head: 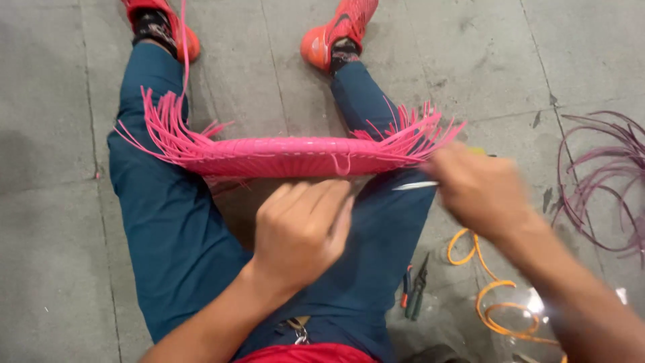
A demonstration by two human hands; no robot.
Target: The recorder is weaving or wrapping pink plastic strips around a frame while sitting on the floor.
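Observation:
A pink woven plastic basket piece (289, 156) lies across my lap, with loose pink strips fanning out at both ends. My left hand (302, 228) is curled at its near edge, fingers pinching the weave close to a small pink loop (344, 163). My right hand (480, 191) is blurred at the right end and grips a thin metal tool (415, 185) whose point faces left toward the basket piece. I sit on a grey concrete floor (60, 222) in blue trousers (178, 228) and red shoes (339, 30).
A bundle of purple plastic strips (605, 181) lies on the floor at the right. Orange strips (494, 296) coil by my right knee. Pliers with red and dark handles (414, 288) rest beside my thigh. One long pink strip (184, 47) runs up past my left shoe.

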